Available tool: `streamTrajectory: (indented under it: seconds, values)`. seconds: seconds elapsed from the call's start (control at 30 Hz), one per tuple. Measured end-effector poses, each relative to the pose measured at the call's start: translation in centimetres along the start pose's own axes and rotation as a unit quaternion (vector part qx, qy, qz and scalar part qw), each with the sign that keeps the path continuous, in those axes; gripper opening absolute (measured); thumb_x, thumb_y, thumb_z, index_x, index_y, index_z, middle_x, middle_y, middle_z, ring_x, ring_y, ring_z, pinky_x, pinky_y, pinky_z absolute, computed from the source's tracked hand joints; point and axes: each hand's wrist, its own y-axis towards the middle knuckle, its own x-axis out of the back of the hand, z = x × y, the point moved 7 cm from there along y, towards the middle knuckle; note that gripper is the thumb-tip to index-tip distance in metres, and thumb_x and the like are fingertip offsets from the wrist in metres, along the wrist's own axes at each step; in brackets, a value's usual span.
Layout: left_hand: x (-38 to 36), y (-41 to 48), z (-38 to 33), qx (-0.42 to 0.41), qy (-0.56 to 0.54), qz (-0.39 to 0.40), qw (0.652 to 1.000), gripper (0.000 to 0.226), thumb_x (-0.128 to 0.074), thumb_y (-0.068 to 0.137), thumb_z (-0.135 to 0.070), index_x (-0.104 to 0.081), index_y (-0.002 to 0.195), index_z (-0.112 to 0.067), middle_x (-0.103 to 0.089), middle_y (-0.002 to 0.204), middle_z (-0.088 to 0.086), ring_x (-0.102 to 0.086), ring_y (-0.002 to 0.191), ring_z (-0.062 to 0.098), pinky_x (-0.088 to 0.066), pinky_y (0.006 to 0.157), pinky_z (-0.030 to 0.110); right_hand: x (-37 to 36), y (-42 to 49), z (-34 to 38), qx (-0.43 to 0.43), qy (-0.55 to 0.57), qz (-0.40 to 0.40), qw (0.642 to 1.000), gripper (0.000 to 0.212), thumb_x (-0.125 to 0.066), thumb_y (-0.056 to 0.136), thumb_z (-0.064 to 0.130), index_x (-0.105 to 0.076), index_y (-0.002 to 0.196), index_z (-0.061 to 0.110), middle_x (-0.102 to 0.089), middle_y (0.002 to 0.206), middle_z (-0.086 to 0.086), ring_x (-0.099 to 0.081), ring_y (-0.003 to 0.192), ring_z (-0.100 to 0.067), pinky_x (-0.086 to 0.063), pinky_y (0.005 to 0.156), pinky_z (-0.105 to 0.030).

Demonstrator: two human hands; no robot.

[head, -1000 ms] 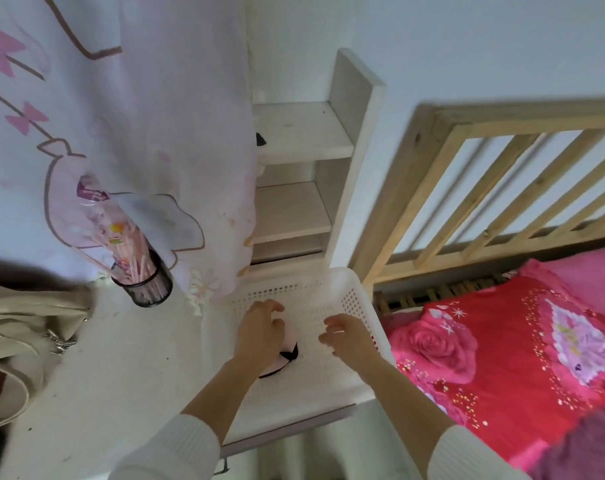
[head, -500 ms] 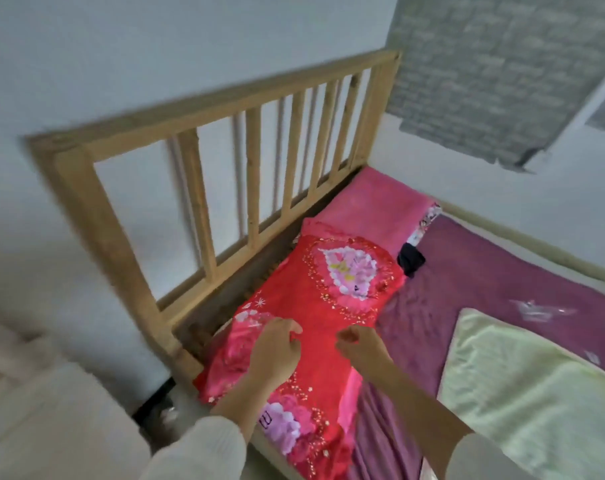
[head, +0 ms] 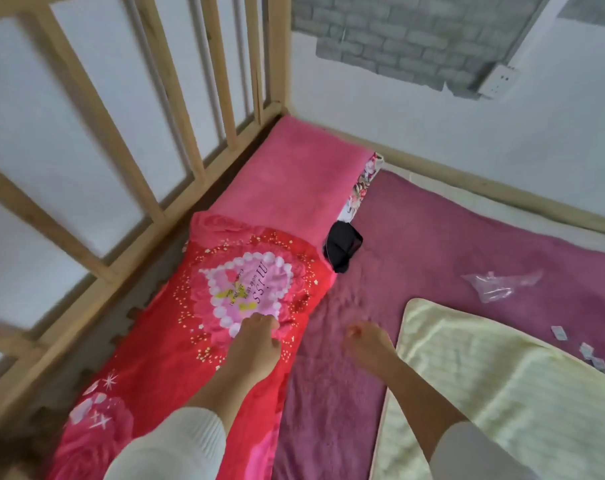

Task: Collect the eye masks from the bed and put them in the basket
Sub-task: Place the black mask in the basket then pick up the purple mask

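A black eye mask (head: 342, 247) lies on the bed where the pink pillow meets the purple sheet. My left hand (head: 256, 344) hovers over the red flowered pillow, fingers curled with nothing in them. My right hand (head: 366, 341) is over the purple sheet, fingers loosely curled and empty. Both hands are well short of the mask. The basket is out of view.
A wooden slatted bed rail (head: 176, 109) runs along the left. A pale yellow blanket (head: 508, 393) covers the right of the bed. A clear plastic wrapper (head: 498, 285) and small packets (head: 585, 351) lie on the purple sheet (head: 450, 237). A wall socket (head: 500, 81) is at the top right.
My view swung from the white basket on the side table to the bed. Both hands left the basket, where a mask was set down, and now reach out over the pillows.
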Motion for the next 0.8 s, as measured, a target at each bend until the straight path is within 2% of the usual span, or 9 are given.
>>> streamTrajectory:
  seconds: [0.1, 0.2, 0.33, 0.4, 0.47, 0.67, 0.73, 0.77, 0.8]
  values:
    - [-1.5, 6.5, -0.9, -0.039, 0.015, -0.042, 0.998, 0.029, -0.046, 0.093, -0.015, -0.059, 0.119, -0.011, -0.058, 0.127, 0.006, -0.051, 0.122, 0.021, -0.049, 0.098, 0.035, 0.5, 5.1, -0.6, -0.018, 0.046, -0.011, 0.999, 0.019, -0.048, 0.072, 0.022, -0.063, 0.081, 0.015, -0.063, 0.07, 0.0, -0.057, 0.058, -0.016, -0.045, 0.049, -0.025]
    - [-4.6, 12.2, -0.5, -0.083, 0.096, -0.049, 0.991, 0.042, -0.043, 0.096, -0.017, -0.049, 0.136, -0.008, -0.045, 0.147, 0.013, -0.038, 0.139, 0.027, -0.038, 0.113, 0.038, -0.4, 10.3, -1.8, -0.028, 0.068, -0.007, 0.997, 0.021, -0.054, 0.079, 0.022, -0.062, 0.099, 0.021, -0.058, 0.072, 0.013, -0.055, 0.051, -0.003, -0.04, 0.039, -0.019]
    - [-9.4, 17.3, 2.8, -0.083, 0.169, 0.0, 0.982, 0.056, -0.036, 0.1, -0.029, -0.024, 0.152, -0.013, -0.017, 0.163, 0.014, -0.011, 0.152, 0.026, -0.016, 0.123, 0.04, -1.8, 16.7, -3.0, -0.022, 0.036, -0.014, 0.999, 0.025, -0.055, 0.084, 0.027, -0.056, 0.106, 0.015, -0.06, 0.101, -0.006, -0.06, 0.068, -0.024, -0.053, 0.061, -0.037]
    - [-10.8, 18.6, 4.3, -0.091, 0.202, -0.011, 0.975, 0.058, -0.031, 0.098, -0.033, -0.026, 0.152, -0.012, -0.019, 0.162, 0.012, -0.016, 0.151, 0.025, -0.021, 0.121, 0.042, -2.5, 19.7, -3.1, -0.02, 0.013, -0.011, 1.0, 0.042, -0.055, 0.086, 0.03, -0.05, 0.124, 0.013, -0.053, 0.121, -0.009, -0.064, 0.087, -0.031, -0.056, 0.075, -0.046]
    - [-11.9, 19.1, 5.4, -0.096, 0.224, -0.024, 0.969, 0.061, -0.03, 0.094, -0.036, -0.035, 0.149, -0.01, -0.029, 0.159, 0.013, -0.029, 0.146, 0.027, -0.03, 0.116, 0.044, -3.0, 22.5, -2.8, -0.018, -0.003, -0.025, 1.0, 0.055, -0.056, 0.086, 0.034, -0.042, 0.133, 0.01, -0.047, 0.132, -0.011, -0.062, 0.099, -0.034, -0.054, 0.081, -0.046]
    - [-14.1, 19.8, 7.2, -0.112, 0.252, -0.066, 0.959, 0.063, -0.037, 0.092, -0.038, -0.032, 0.149, -0.012, -0.028, 0.16, 0.013, -0.031, 0.145, 0.027, -0.022, 0.114, 0.041, -4.8, 28.1, -0.8, -0.008, 0.062, -0.06, 0.996, 0.068, -0.058, 0.085, 0.042, -0.032, 0.144, 0.021, -0.061, 0.125, -0.014, -0.059, 0.112, -0.035, -0.05, 0.087, -0.043]
    - [-14.0, 19.7, 7.2, -0.109, 0.259, -0.062, 0.958, 0.063, -0.037, 0.092, -0.039, -0.031, 0.15, -0.013, -0.027, 0.16, 0.012, -0.03, 0.146, 0.026, -0.022, 0.115, 0.041, -4.9, 28.7, -0.3, -0.006, 0.021, -0.071, 0.997, 0.047, -0.053, 0.09, 0.032, -0.049, 0.134, 0.019, -0.063, 0.119, -0.016, -0.058, 0.111, -0.036, -0.047, 0.087, -0.041]
    - [-13.8, 19.7, 7.1, -0.107, 0.258, -0.056, 0.959, 0.064, -0.037, 0.092, -0.039, -0.031, 0.15, -0.013, -0.027, 0.16, 0.012, -0.03, 0.146, 0.026, -0.022, 0.116, 0.041, -4.5, 28.8, -0.2, -0.008, 0.024, -0.092, 0.995, 0.028, -0.051, 0.091, 0.026, -0.062, 0.113, 0.013, -0.065, 0.104, -0.019, -0.06, 0.099, -0.037, -0.048, 0.078, -0.039]
    - [-13.7, 19.6, 6.9, -0.105, 0.255, -0.044, 0.96, 0.064, -0.038, 0.092, -0.04, -0.031, 0.15, -0.013, -0.026, 0.161, 0.011, -0.029, 0.147, 0.026, -0.023, 0.117, 0.041, -3.9, 28.6, -0.2, -0.011, 0.039, -0.115, 0.993, 0.019, -0.049, 0.091, 0.02, -0.063, 0.085, 0.009, -0.062, 0.084, -0.018, -0.058, 0.082, -0.036, -0.045, 0.065, -0.035]
